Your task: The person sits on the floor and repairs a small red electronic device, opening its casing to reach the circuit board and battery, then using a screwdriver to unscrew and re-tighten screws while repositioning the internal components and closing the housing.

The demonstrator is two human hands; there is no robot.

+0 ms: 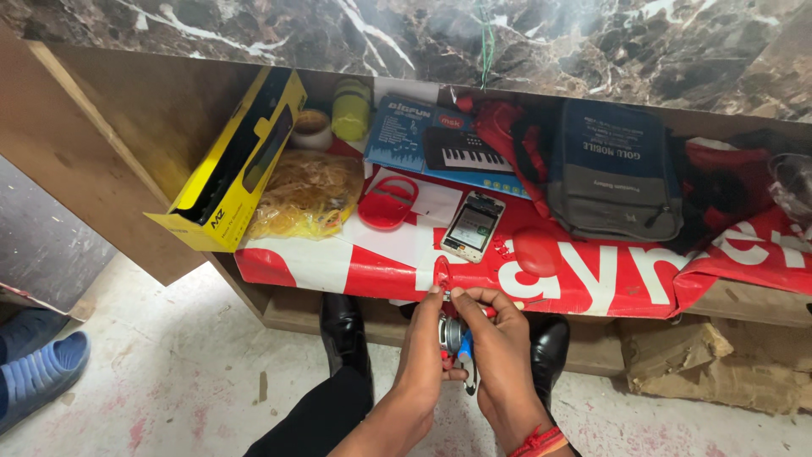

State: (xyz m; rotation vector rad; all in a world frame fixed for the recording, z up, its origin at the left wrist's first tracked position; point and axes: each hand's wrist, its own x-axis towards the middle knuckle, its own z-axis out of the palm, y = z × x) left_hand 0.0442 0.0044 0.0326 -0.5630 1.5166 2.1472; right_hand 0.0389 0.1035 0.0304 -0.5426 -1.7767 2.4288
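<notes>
Both hands meet just below the shelf's front edge. My left hand (423, 355) pinches a small silvery metal part (452, 334) from the left. My right hand (499, 347), with a red thread band at its wrist, grips pliers with red and blue handles (467, 360) against that part. The pliers' jaws are hidden between the fingers. On the shelf straight above the hands lies a phone (473, 226) with its back off, on a red and white banner (592, 279).
The shelf also holds a yellow box (228, 161), a bag of yellow rubber bands (306, 195), a red holder (386, 203), a toy keyboard box (440, 140), a grey-blue backpack (613, 169). Black shoes (342, 330) stand on the floor; someone's blue shoes (38, 364) at left; cardboard (710, 360) under the shelf.
</notes>
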